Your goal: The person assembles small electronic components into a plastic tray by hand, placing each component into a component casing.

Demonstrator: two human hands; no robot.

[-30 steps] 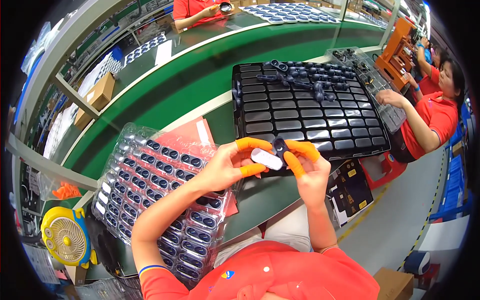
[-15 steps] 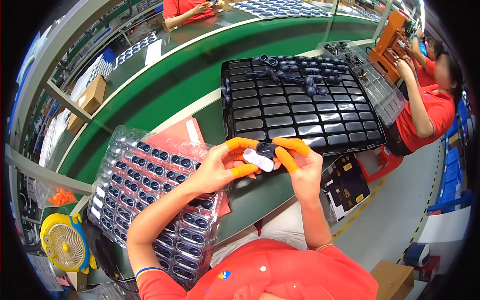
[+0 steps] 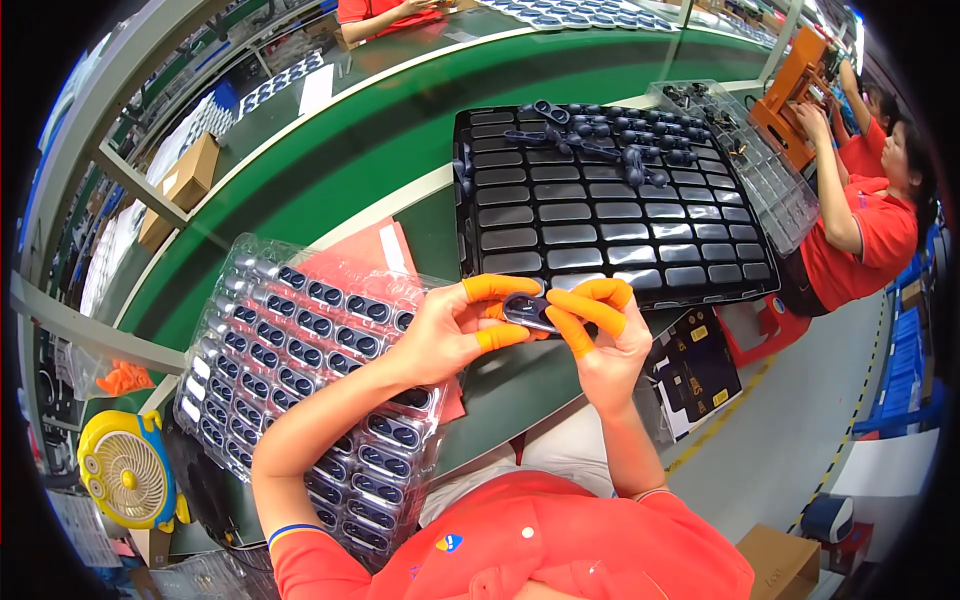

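A small dark oval case part with a glossy, recessed face is held up between my two hands, just past the near edge of the black tray. My left hand, with orange finger covers, pinches its left end. At its right end, the covered thumb and fingers of my right hand close on it. The white side of the part does not show. Left of my hands, under my left forearm, lies a clear plastic tray filled with rows of similar dark oval parts.
Loose dark pieces lie on the black tray's far half. A red sheet sits under the clear tray. Beyond runs a green belt. A yellow fan stands left. At right, a co-worker reaches to an orange machine.
The part has been turned in my hands: its white side faced up before, and now the dark recessed side does. My right fingers have closed in over its end.
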